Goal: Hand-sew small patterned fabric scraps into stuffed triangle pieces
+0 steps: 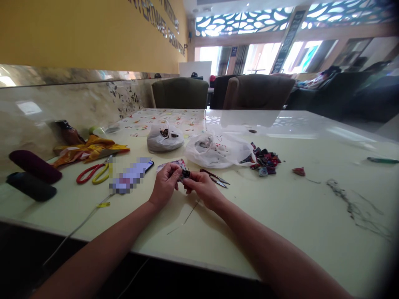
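Note:
My left hand [166,182] and my right hand [204,187] meet near the middle of the table, fingers pinched on a small dark fabric piece [185,173]. Most of that piece is covered by my fingertips. A thin thread [189,216] trails below my right hand toward the table's front edge. Just beyond my right hand lie thread snips [220,181], blades pointing right. A patterned cloth scrap [179,163] shows behind my left hand. Whether a needle is between my fingers is too small to tell.
On the left are scissors [93,173], a phone [132,176] with a cable, yellow cloth [96,148] and two thread spools [34,167]. Beyond my hands stand two plastic bags [199,155]. Rightward lie small fabric pieces [266,162] and tangled thread [350,207].

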Demonstrator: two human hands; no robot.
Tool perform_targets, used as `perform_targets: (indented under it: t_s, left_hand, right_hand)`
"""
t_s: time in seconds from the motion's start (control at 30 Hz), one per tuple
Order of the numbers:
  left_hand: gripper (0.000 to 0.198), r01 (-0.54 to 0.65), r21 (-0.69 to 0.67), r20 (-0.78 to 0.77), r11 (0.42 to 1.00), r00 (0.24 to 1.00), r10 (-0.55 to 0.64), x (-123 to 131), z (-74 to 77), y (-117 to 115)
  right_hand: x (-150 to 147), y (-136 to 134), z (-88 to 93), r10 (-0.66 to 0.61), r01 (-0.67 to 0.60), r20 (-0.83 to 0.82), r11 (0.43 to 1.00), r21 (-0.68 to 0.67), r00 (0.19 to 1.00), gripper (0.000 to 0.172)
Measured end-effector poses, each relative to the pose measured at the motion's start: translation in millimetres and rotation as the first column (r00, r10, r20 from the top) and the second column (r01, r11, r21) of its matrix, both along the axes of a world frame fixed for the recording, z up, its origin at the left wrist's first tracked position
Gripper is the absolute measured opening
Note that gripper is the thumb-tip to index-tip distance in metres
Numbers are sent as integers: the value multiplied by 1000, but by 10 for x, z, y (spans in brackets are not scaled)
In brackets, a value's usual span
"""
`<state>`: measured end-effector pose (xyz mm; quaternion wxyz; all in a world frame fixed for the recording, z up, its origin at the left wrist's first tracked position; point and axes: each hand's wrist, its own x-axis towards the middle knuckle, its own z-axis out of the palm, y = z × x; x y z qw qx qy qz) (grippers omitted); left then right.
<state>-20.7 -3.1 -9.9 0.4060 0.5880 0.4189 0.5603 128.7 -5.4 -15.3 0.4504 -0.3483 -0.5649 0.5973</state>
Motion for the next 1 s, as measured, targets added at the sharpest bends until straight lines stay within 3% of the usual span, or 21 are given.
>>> perform_targets:
  t_s: [0.1,0.2,0.47,0.6,0.8,1.0]
  left_hand:
    - [27,-5,-26,54,1000,999,6,7,-19,9]
    - [29,89,-103,97,991,992,-79,-11,-38,38]
    - [25,114,-93,-15,989,993,-116,-54,-23,61]
    - [25,148,-131,10,980,989,-148,-44,-27,51]
    - [29,168,-223,214,960,969,-120,-8,-60,57]
    - [34,58,-236,222,970,975,-5,-47,-49,104]
  right_hand:
    - [-11,0,-5,4,-4,-26,1000,15,1000,26]
    - [2,25,-13,-29,29,-17,1000,2,999,26]
    - [48,73,-7,-196,198,-37,976,88,980,24]
    - [56,95,-22,-235,238,-38,963,127,971,22]
    - [31,95,-43,-210,208,-3,969,131,978,24]
    - [236,195,66,-287,249,176,945,212,942,26]
